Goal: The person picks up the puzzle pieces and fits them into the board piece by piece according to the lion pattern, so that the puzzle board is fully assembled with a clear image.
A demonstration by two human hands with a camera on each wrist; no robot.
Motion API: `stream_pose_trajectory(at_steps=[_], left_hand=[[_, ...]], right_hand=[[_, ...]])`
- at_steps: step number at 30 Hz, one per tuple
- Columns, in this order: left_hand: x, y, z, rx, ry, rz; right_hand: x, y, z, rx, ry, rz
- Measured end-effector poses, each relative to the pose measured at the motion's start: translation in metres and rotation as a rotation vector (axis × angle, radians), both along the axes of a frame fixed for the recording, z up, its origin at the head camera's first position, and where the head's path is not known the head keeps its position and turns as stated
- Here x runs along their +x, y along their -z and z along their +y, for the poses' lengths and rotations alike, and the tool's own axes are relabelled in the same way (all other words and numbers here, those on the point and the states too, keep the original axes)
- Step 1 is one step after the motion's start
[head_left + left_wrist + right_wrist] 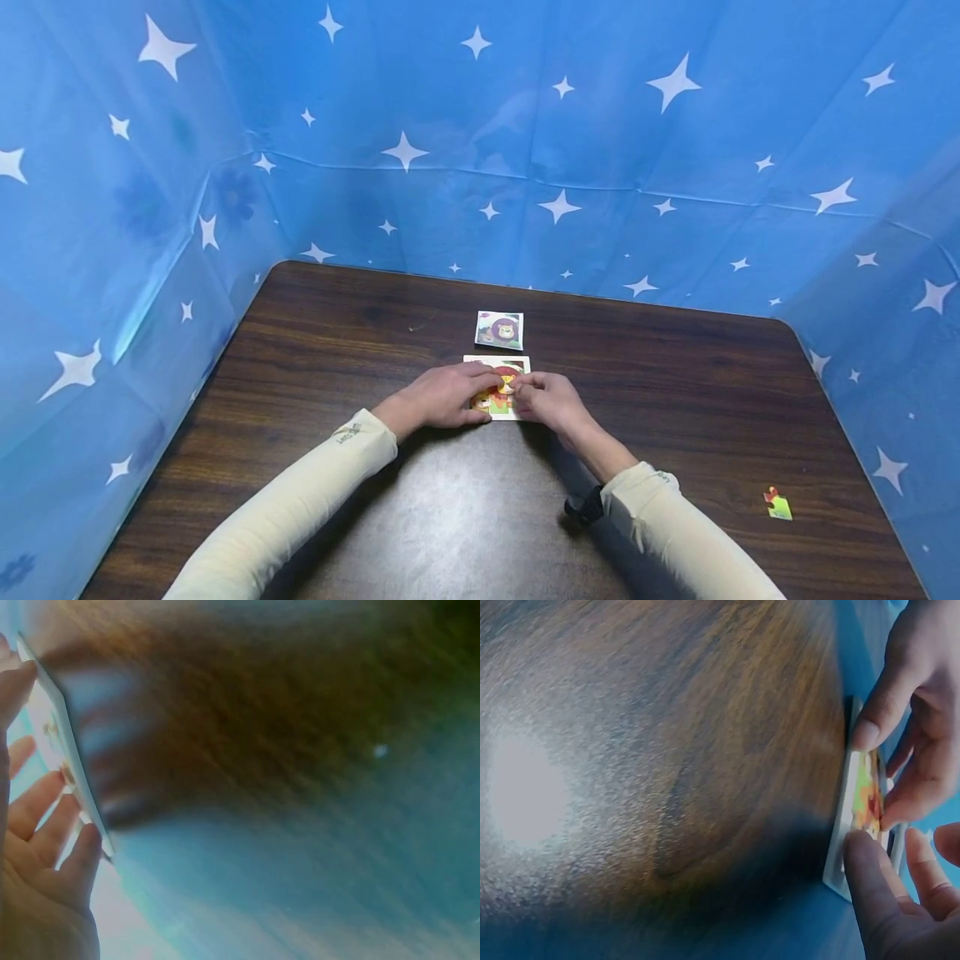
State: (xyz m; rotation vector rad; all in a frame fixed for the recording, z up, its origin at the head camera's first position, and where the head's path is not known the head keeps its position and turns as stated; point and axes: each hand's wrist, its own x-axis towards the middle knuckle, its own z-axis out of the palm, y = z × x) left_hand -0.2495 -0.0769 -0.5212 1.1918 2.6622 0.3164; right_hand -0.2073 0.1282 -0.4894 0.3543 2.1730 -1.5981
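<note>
Puzzle board (497,383) lies flat on worktop (675,400); left hand (442,397) rests on it, fingers relaxed, while right hand (550,400) beside pinches a piece (507,385) over it.

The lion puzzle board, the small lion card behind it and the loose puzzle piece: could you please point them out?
lion puzzle board (517,364), head view, top white border.
small lion card (499,330), head view, centre.
loose puzzle piece (778,505), head view, green part.

From my remote seat: puzzle board (497,383) lies on the worktop (675,392) under both hands; picture card (499,330) just beyond them; loose piece (777,504) far right.
</note>
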Motion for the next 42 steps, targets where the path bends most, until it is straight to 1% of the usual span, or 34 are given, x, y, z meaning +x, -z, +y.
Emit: stream_pose_trajectory(at_steps=[5, 9, 11, 18, 22, 25, 30, 34, 38, 42], left_hand=[[0.0, 0.001, 0.0, 0.041, 0.038, 0.034], [0.001, 0.0, 0.001, 0.039, 0.068, 0.043], [0.001, 0.0, 0.001, 0.031, 0.071, 0.041], [0.0, -0.001, 0.0, 0.043, 0.089, 0.058], [-0.001, -0.003, -0.001, 0.035, 0.078, 0.039], [-0.002, -0.004, 0.0, 0.017, 0.073, 0.026], [-0.003, -0.005, 0.0, -0.037, 0.092, 0.039], [-0.003, -0.004, -0.001, -0.048, 0.106, 0.052], [-0.002, -0.002, -0.002, -0.025, 0.097, 0.035], [-0.001, 0.0, -0.004, 0.002, 0.089, 0.039]], right_hand=[[0.0, 0.002, 0.002, 0.008, 0.005, -0.006], [0.0, 0.002, 0.004, 0.015, 0.007, -0.007], [0.0, 0.002, 0.004, 0.012, 0.008, -0.01], [-0.001, 0.004, 0.008, -0.011, 0.018, -0.013], [-0.001, 0.004, 0.013, -0.029, 0.019, -0.008], [-0.003, 0.003, 0.02, -0.063, 0.024, -0.01], [-0.006, -0.002, 0.038, -0.092, 0.051, -0.021], [-0.006, -0.008, 0.057, -0.115, 0.075, -0.017], [-0.002, -0.012, 0.083, -0.146, 0.08, 0.0], [0.005, -0.016, 0.118, -0.194, 0.098, -0.011]])
